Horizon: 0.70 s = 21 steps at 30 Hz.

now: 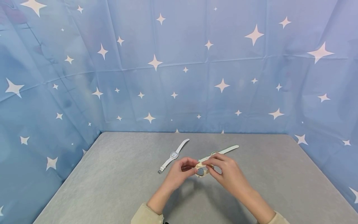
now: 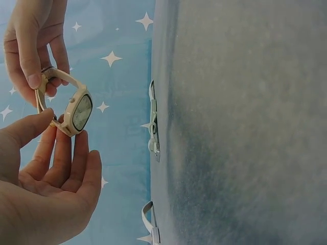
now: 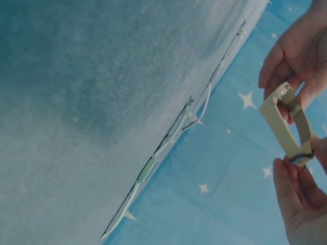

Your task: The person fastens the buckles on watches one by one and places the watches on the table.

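Note:
Both hands hold a cream-yellow wristwatch (image 1: 200, 172) above the table, its strap bent into a loop. My left hand (image 1: 181, 169) pinches the band beside the case between thumb and fingers. On the other side, my right hand (image 1: 230, 172) pinches the strap near its buckle. In the left wrist view the watch's squarish dial (image 2: 83, 112) faces right, tilted. The right wrist view shows the looped band (image 3: 281, 130) edge-on, with the buckle end at the right fingertips. Fingers hide parts of the strap.
A white watch (image 1: 174, 155) lies stretched out on the grey table (image 1: 112, 186), left of the hands. Just behind the right hand lies a pale green watch (image 1: 230, 149), partly covered. A blue star-printed curtain (image 1: 190, 81) hangs behind the table and along its sides.

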Motion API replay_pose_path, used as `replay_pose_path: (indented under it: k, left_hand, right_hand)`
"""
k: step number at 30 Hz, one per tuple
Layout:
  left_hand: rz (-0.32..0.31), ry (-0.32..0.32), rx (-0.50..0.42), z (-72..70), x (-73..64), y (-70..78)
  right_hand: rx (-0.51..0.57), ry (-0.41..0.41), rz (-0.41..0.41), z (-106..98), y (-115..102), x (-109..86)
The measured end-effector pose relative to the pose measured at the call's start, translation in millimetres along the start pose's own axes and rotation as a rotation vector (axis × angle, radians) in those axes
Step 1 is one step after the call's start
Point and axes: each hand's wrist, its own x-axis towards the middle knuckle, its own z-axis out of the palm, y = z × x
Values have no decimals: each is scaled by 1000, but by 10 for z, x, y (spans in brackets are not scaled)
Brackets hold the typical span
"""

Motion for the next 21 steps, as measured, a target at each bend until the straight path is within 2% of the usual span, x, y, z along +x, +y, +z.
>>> replay_pose_path:
  k: [7,21]
  left_hand:
    - [34,20,28,7,-1,-8]
    - [76,43,46,23,7,2]
  right_hand:
    - [-4,-31,25,-11,-7,0]
    - [-36,-54,20,-20,-6,9]
